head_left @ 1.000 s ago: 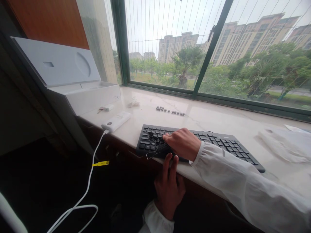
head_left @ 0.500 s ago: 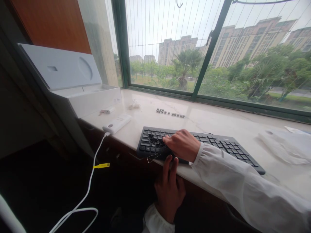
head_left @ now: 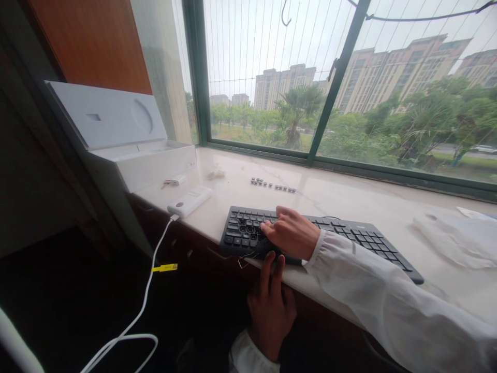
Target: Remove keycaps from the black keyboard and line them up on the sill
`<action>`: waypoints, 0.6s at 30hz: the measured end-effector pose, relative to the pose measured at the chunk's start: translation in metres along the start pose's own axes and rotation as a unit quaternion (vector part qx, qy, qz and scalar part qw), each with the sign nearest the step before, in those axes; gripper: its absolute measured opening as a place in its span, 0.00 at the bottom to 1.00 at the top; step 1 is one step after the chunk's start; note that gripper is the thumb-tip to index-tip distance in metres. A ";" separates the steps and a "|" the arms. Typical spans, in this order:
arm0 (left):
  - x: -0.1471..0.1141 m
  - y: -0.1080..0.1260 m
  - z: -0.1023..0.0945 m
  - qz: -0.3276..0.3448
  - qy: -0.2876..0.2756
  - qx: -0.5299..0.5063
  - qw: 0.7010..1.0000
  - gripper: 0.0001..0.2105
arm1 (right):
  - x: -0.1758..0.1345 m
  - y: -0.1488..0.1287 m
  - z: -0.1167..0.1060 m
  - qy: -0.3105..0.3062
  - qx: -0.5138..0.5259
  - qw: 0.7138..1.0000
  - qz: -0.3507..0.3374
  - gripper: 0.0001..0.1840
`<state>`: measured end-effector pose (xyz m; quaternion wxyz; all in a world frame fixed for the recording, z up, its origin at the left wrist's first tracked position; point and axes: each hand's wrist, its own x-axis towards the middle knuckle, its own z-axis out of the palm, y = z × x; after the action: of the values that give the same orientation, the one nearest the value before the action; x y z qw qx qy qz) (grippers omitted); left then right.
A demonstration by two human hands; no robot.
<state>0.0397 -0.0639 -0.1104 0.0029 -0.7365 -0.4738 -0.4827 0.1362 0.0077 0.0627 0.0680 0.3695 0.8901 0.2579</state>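
Observation:
A black keyboard [head_left: 373, 243] lies along the front of the pale counter; in its left part several keycaps are off and dark sockets [head_left: 252, 229] show. My right hand [head_left: 293, 233] is closed over the keys, thumb and forefinger at the edge of the bare sockets; whether a keycap is between them is hidden. From under that hand sticks out a dark keycap puller [head_left: 261, 249], its thin wire ends reaching past the counter's edge. Below the edge, my left hand [head_left: 272, 311] has two fingers stretched up, their tips by the puller and the keyboard's front side.
Loose keycaps [head_left: 272, 185] stand in a row behind the keyboard. To the left are a white power bank [head_left: 190, 201] with a white cable [head_left: 149, 280], and an open white box [head_left: 155, 163]. Crumpled clear plastic [head_left: 450, 235] lies at right; a window [head_left: 267, 114] is behind.
The view has tilted up slightly, so the counter and its things sit a little lower. Both hands stay almost in place at the keyboard; the right thumb and forefinger have shifted slightly.

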 end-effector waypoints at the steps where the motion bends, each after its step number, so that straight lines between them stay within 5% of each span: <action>1: 0.000 0.000 0.000 -0.002 -0.001 0.001 1.000 0.31 | 0.000 0.002 0.001 0.001 0.001 1.000 -0.006 0.14; 8: -0.001 0.001 0.000 -0.003 -0.004 0.002 1.000 0.30 | -0.007 0.016 0.006 -0.014 0.052 0.999 -0.003 0.14; 18: -0.001 0.000 -0.001 -0.004 -0.012 -0.004 1.000 0.32 | -0.002 0.000 -0.003 -0.023 0.037 0.999 0.027 0.13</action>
<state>0.0388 -0.0653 -0.1105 -0.0074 -0.7404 -0.4745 -0.4761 0.1364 0.0051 0.0651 0.0681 0.4012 0.8871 0.2178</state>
